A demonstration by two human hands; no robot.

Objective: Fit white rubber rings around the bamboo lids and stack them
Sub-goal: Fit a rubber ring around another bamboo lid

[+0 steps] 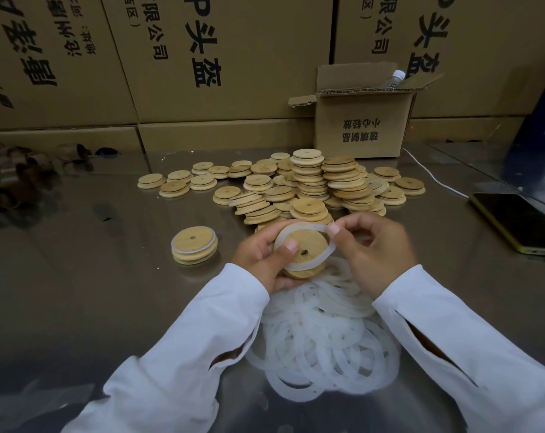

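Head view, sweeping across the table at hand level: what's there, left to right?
Stack of ringed lids → left hand gripping a bamboo lid → right hand pinching the white ring on that lid → phone near the right edge.

Left sleeve [183, 342] and right sleeve [458, 335], both white, come in from the bottom edge, forearms angled toward each other, hands meeting mid-frame. Left hand [261, 257] curled round a lid [310, 245], thumb across its top face, fingers underneath. Right hand [377, 251] just beside it, thumb and forefinger pinching a ring [299, 229] at the lid's upper edge, other fingers loosely curled
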